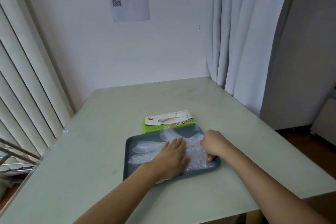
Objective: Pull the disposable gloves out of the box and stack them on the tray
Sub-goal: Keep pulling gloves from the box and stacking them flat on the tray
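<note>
A grey-blue tray (133, 146) lies on the table, with clear plastic gloves (145, 148) spread across it. My left hand (170, 158) rests flat, palm down, on the middle of the glove pile. My right hand (213, 144) is curled at the pile's right side, its fingers pinching the plastic near the tray's right rim. Right behind the tray sits the green and white glove box (168, 120), with a bit of clear plastic rising in front of it.
The pale green table (101, 132) meets a white wall at the back. Vertical blinds and a wire rack (16, 152) stand to the left. Grey curtains (241, 42) hang at the back right. The table's right edge drops to a wooden floor.
</note>
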Tool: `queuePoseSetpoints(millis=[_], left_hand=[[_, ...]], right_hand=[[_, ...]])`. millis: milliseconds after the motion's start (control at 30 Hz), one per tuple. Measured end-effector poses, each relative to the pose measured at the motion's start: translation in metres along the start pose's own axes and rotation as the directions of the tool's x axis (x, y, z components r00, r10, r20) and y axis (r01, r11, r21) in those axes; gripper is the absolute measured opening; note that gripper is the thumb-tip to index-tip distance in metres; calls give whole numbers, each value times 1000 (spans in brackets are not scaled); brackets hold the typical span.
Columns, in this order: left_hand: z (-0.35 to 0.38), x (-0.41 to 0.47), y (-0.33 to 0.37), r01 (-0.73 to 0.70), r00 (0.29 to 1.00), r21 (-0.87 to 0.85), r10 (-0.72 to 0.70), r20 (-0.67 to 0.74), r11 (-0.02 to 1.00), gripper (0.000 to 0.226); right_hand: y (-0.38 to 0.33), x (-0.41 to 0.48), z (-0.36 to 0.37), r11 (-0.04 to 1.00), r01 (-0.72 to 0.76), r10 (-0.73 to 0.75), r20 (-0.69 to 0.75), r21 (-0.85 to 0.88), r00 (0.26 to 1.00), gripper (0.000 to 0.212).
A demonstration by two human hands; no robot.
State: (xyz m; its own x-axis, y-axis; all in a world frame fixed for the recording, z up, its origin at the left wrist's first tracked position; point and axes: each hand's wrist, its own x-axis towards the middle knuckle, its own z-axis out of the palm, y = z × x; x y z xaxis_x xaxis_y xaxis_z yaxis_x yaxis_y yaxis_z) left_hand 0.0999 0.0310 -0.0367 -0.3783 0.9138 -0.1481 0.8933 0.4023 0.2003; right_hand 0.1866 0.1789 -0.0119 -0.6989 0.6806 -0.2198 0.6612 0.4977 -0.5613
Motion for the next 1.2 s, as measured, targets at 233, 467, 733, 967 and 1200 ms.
queuePoseSetpoints(millis=[233,467,733,967,1200], left_hand=[[8,3,0,-22,1000,-28,22,5,999,66],[10,3,-4,19,1000,-14,-19,-6,1000,69],[17,10,-6,33,999,36,-32,-27,999,75],[17,8,-7,3,999,42,-1,-41,999,101],[16,-1,-16,62,998,32,-61,-22,998,67]], right_hand=[[4,-2,2,999,22,-20,-32,49,999,20],[2,-2,-1,999,16,-16,-26,33,1000,23],[-24,-28,9,936,334,-352,-358,-112,865,27],[-23,-16,52,917,258,-274,11,305,962,47],[-13,-3,61,928,307,-292,101,-208,951,53]])
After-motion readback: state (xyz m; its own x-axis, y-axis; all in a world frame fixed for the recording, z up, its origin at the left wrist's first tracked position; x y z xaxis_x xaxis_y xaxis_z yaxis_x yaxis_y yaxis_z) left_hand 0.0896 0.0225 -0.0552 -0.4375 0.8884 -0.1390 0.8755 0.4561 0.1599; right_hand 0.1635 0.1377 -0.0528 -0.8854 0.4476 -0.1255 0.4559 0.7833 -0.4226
